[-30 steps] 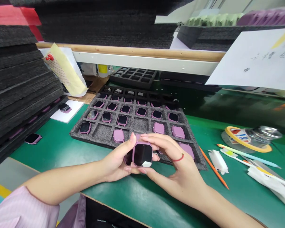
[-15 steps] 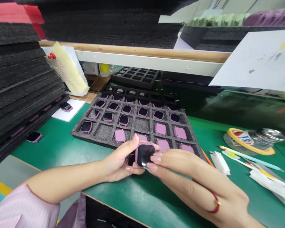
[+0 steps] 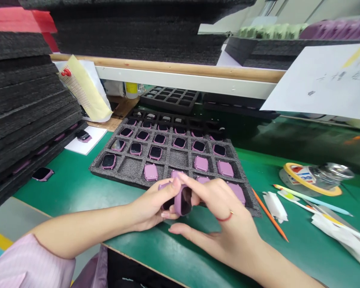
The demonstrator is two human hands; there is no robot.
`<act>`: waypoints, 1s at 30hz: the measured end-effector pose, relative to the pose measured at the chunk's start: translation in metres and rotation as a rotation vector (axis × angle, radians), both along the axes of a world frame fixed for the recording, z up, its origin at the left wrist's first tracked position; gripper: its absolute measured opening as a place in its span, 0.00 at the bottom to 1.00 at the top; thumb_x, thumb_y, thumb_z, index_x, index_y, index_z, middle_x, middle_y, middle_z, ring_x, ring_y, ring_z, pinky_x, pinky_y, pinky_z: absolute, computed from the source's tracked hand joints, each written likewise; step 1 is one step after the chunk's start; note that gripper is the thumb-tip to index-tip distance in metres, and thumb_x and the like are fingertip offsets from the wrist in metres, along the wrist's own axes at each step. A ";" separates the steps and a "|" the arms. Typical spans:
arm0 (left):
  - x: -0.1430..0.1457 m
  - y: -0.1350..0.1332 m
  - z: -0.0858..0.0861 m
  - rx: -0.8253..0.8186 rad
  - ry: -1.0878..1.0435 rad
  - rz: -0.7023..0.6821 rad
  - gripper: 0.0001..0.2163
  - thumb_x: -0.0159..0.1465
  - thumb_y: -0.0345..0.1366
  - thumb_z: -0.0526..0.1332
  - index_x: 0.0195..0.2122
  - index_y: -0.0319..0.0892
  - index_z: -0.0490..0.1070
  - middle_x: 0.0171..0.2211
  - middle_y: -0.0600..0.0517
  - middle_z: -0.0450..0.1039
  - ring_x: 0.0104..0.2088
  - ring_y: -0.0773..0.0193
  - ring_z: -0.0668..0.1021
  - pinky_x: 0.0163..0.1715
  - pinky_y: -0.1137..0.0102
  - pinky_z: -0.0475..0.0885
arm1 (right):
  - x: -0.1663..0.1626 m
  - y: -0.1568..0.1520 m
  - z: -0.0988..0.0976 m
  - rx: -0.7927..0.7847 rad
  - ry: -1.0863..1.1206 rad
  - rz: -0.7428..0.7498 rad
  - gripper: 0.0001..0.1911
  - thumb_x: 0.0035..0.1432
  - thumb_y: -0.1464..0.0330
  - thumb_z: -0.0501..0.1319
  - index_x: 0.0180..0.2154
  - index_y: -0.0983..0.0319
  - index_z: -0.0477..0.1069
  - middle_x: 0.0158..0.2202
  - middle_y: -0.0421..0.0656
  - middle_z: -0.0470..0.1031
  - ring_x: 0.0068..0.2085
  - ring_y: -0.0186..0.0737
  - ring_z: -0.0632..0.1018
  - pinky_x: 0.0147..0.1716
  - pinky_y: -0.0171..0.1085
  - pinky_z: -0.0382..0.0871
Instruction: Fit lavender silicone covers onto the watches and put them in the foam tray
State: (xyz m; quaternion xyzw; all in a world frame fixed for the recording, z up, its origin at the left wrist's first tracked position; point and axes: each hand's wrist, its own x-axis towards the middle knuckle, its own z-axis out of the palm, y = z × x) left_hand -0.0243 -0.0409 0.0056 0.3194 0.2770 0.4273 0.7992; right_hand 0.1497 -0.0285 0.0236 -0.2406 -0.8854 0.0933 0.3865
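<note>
My left hand (image 3: pixel 156 202) is closed around two purple smartwatch cases near the tray's front edge. The front smartwatch case (image 3: pixel 184 200) stands tilted, its dark glass turned to the right; the other case (image 3: pixel 168 204) is partly hidden behind it. My right hand (image 3: pixel 225 220) has its index finger over the front case's top edge and another finger bent at its right side, while its thumb points away below. Behind both hands lies a grey foam tray (image 3: pixel 132 163), its pockets holding several purple cases, some glass up and some back up. My hands cover part of its front row.
On the right lie an orange stick (image 3: pixel 270 216), a white wad (image 3: pixel 275 206), brushes and a glass jar (image 3: pixel 310 180) with a yellow ring. Stacked black foam trays (image 3: pixel 27 88) rise at left. A shelf edge (image 3: pixel 174 78) crosses above. One watch (image 3: pixel 42 173) lies on the green table.
The front case has turned from facing me to facing right. My right hand has moved left, from its fingertips on the glass to the case's top and side. The left hand has barely moved.
</note>
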 end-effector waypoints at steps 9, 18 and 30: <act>-0.003 0.000 0.000 -0.128 -0.047 0.005 0.25 0.57 0.58 0.69 0.36 0.37 0.74 0.26 0.52 0.72 0.16 0.76 0.63 0.12 0.78 0.46 | 0.004 0.004 0.007 -0.161 0.090 0.020 0.26 0.56 0.66 0.72 0.55 0.55 0.69 0.43 0.44 0.80 0.42 0.45 0.79 0.40 0.44 0.75; 0.000 0.000 0.004 -0.137 -0.045 0.036 0.25 0.59 0.57 0.68 0.37 0.36 0.75 0.31 0.47 0.78 0.17 0.78 0.66 0.14 0.80 0.52 | 0.005 0.025 0.008 -0.048 0.053 -0.016 0.22 0.56 0.67 0.69 0.53 0.57 0.71 0.44 0.47 0.81 0.43 0.47 0.81 0.44 0.48 0.76; -0.003 0.003 -0.005 -0.090 0.147 -0.159 0.28 0.60 0.66 0.59 0.31 0.41 0.65 0.32 0.41 0.83 0.21 0.63 0.79 0.15 0.75 0.63 | -0.010 0.110 -0.041 -0.297 -0.011 -0.260 0.19 0.56 0.61 0.69 0.49 0.58 0.79 0.53 0.52 0.79 0.56 0.58 0.77 0.58 0.63 0.67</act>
